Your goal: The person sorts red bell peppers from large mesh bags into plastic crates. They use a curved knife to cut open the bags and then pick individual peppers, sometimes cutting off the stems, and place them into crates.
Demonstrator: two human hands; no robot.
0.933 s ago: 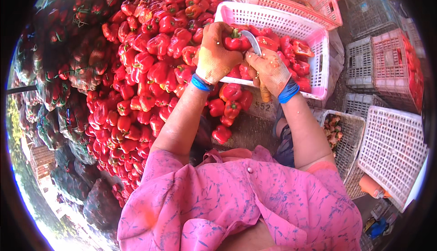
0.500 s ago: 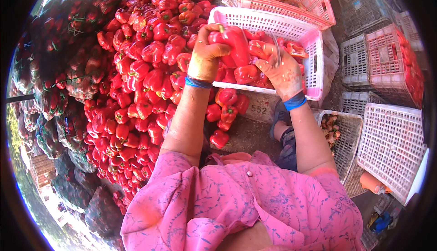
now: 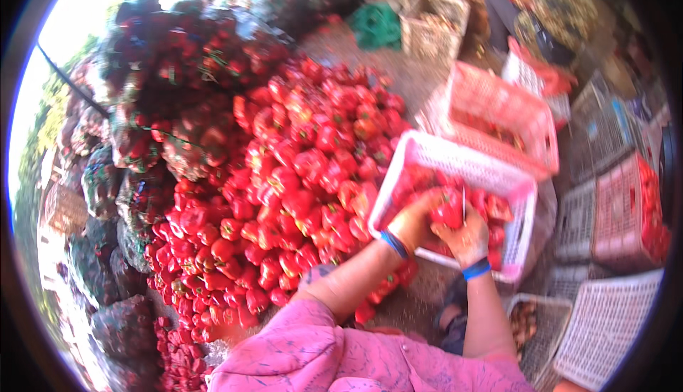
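Note:
Over a white-and-pink plastic crate [image 3: 528, 244], both hands are together at a red bell pepper [image 3: 448, 209]. My left hand [image 3: 416, 223] is closed round the pepper from the left. My right hand [image 3: 466, 241] is closed on a small knife [image 3: 464, 201]; its thin blade stands up beside the pepper, and the handle is hidden in the fingers. The hands look gloved, with blue bands at the wrists. More red peppers [image 3: 498, 209] lie in the crate below. Blur hides whether the blade is in the pepper.
A big heap of red peppers [image 3: 284, 193] spreads at the left, with filled net sacks [image 3: 124, 328] behind it. A pink crate [image 3: 501, 97] adjoins the working crate on its far side. More crates [image 3: 605, 328] stand at the right. Another person [image 3: 551, 15] is at the far right.
My view has swung left, so the scene sits lower and farther right. The pepper, held up apart from the knife before, is now brought against my right hand.

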